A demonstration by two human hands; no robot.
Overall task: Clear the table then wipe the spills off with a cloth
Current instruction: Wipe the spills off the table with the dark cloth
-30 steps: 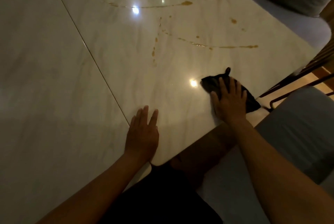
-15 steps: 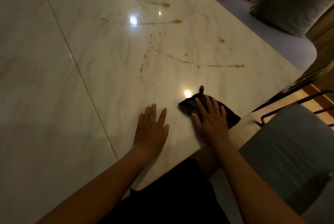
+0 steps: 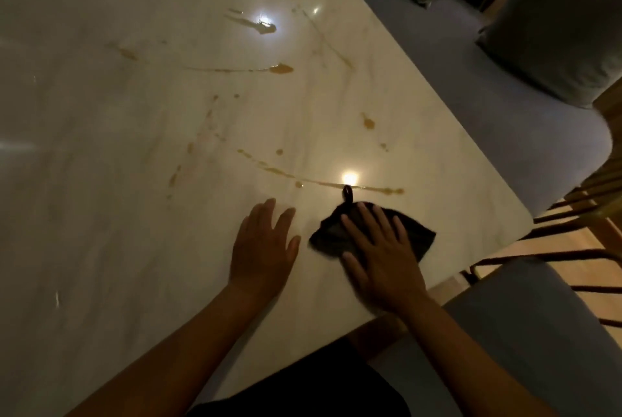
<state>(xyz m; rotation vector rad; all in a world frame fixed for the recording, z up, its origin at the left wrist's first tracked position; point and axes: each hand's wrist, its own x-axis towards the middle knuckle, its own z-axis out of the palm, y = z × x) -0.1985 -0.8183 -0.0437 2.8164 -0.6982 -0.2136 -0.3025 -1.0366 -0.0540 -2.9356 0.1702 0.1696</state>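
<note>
There were two hands, the left hand (image 3: 262,250) and the right hand (image 3: 382,256), one dark cloth (image 3: 417,236), one marble table (image 3: 101,214), two grey cushions (image 3: 555,22), and many brown spills (image 3: 281,69).

Grey cushions (image 3: 558,22), wooden chair (image 3: 579,211)

The head view looks down on a pale marble table (image 3: 117,181) near its corner. The right hand (image 3: 380,258) lies flat, fingers straight and spread, pressing a dark cloth (image 3: 417,234) onto the surface. The cloth's small loop (image 3: 347,192) touches a long amber spill streak (image 3: 319,181). The left hand (image 3: 262,248) rests flat on the bare marble just beside the cloth. Further amber spills (image 3: 281,69) dot the surface beyond. 2 grey cushions (image 3: 555,19) sit on a bench (image 3: 488,120) past the table edge.
</note>
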